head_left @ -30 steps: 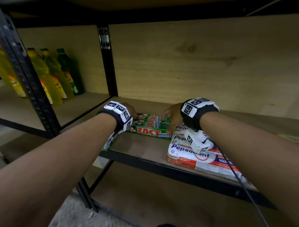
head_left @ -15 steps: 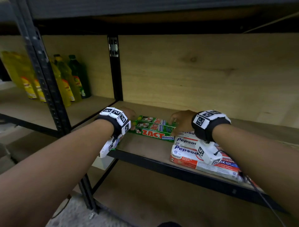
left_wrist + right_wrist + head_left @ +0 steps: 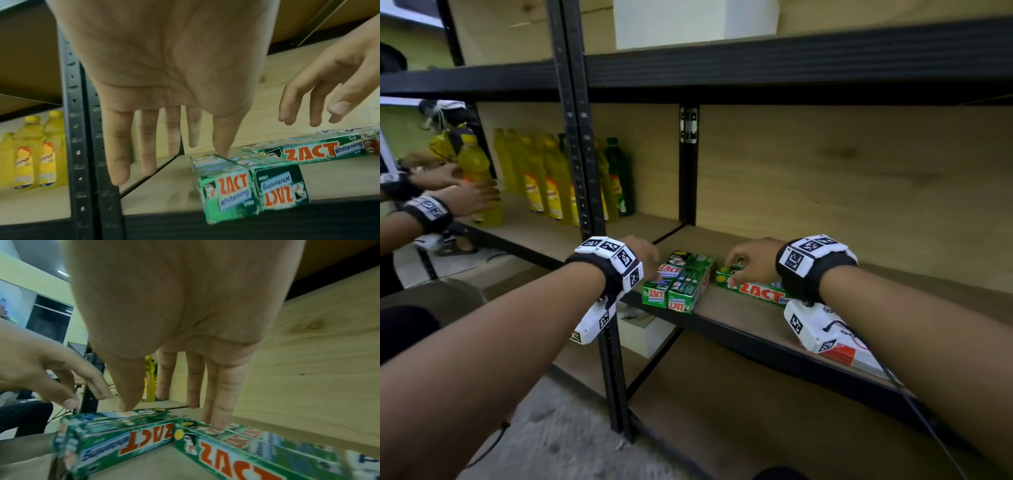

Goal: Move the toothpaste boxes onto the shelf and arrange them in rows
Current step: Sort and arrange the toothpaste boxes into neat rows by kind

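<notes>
Two green ZACT toothpaste boxes (image 3: 681,286) lie side by side at the shelf's (image 3: 739,320) front left, short ends facing out. My left hand (image 3: 645,255) hovers over them with straight fingers; its thumb (image 3: 221,146) touches their tops (image 3: 252,183). More ZACT boxes (image 3: 758,291) lie lengthwise just to the right. My right hand (image 3: 751,262) rests its straight fingertips (image 3: 218,423) on the top of one (image 3: 236,449). White and red Pepsodent boxes (image 3: 854,356) sit farther right, mostly hidden by my right wrist.
A black upright post (image 3: 577,154) stands left of the boxes. Yellow and green bottles (image 3: 551,185) fill the neighbouring shelf, where another person's hands (image 3: 452,195) work. A black shelf beam (image 3: 791,58) runs overhead. A lower wooden shelf lies beneath.
Two ZACT boxes have been turned from lying crosswise to end-on at the front left, under my left hand. My right hand stays on the remaining lengthwise boxes. The head view has lifted.
</notes>
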